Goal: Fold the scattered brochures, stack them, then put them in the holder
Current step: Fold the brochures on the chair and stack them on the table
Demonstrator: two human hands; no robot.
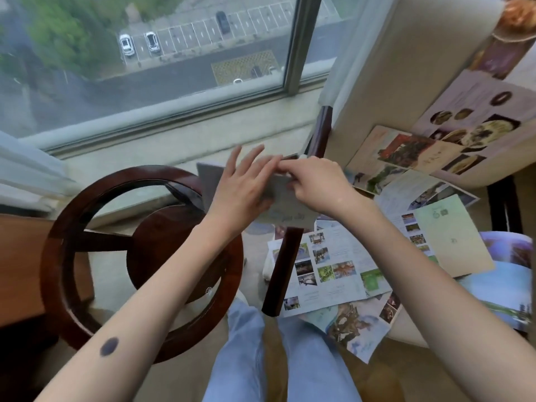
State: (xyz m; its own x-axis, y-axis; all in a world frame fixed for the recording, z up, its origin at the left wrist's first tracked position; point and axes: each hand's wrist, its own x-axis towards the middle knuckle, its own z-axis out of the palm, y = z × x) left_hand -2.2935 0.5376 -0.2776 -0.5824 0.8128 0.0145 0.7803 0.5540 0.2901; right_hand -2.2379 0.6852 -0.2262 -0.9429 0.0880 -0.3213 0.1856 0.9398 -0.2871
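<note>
A grey-white brochure [285, 204] is held up in the air in front of me, above my knees. My left hand [242, 184] lies against its left part with straight, spread fingers and the thumb beneath. My right hand [314, 185] pinches its upper edge with curled fingers. Several unfolded brochures [333, 265] with photo panels lie scattered over the armchair seat at the right. A pale green leaflet [452, 233] lies on top of them. More brochures [417, 149] lean against the chair's cream backrest. No holder is in view.
A round dark wooden side table [58, 245] with a lower shelf stands at the left. The chair's dark wooden armrest [285, 271] runs between my knees and the brochures. A window sill [174, 140] and large window lie ahead, a curtain at far left.
</note>
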